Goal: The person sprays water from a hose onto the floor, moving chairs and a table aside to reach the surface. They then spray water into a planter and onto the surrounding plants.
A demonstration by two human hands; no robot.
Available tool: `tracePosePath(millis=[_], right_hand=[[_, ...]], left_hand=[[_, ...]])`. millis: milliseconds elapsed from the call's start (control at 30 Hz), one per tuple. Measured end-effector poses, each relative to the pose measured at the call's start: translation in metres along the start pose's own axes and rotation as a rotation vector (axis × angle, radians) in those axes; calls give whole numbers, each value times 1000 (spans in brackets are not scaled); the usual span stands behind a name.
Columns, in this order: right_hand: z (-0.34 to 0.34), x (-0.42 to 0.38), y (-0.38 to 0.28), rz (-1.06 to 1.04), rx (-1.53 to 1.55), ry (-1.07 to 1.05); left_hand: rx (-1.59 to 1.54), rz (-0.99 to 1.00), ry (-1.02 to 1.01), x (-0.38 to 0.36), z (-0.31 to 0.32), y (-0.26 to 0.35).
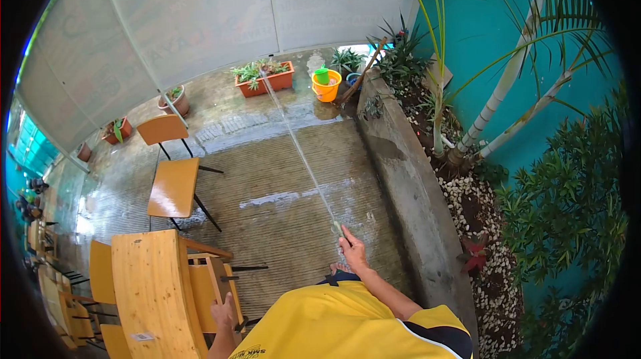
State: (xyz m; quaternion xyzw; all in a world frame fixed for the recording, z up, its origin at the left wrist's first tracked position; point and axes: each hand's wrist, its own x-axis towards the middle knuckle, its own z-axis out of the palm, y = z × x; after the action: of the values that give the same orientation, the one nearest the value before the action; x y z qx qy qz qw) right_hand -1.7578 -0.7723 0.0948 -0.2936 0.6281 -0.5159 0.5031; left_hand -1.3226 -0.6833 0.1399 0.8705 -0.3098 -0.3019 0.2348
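My right hand (354, 253) is closed around the pale green end of a hose (339, 229), and its index finger lies along the hose end. From there a thin jet of water (298, 148) runs forward to a long terracotta-coloured planter (268, 83) with leafy plants at the foot of the pale sheet wall. Down at the lower left, my left hand (225, 311) hangs beside a wooden chair (215, 282), fingers apart and partly overlapping it in this view. The rest of the hose is hidden from sight.
A wooden table (150, 292) stands at the left, with an orange-brown chair (173, 189) beyond it. A yellow bucket (326, 88) holds a green container. The ribbed floor (307, 158) is wet. Along the right, a concrete kerb (414, 205) edges a planted bed.
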Motion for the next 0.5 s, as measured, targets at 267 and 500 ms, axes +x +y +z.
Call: tracePosePath(millis=[267, 500], right_hand=[[2, 2, 5, 19, 24, -47], [5, -1, 2, 41, 4, -56]], left_hand=[[37, -17, 40, 9, 5, -13], [-12, -15, 21, 9, 4, -13]])
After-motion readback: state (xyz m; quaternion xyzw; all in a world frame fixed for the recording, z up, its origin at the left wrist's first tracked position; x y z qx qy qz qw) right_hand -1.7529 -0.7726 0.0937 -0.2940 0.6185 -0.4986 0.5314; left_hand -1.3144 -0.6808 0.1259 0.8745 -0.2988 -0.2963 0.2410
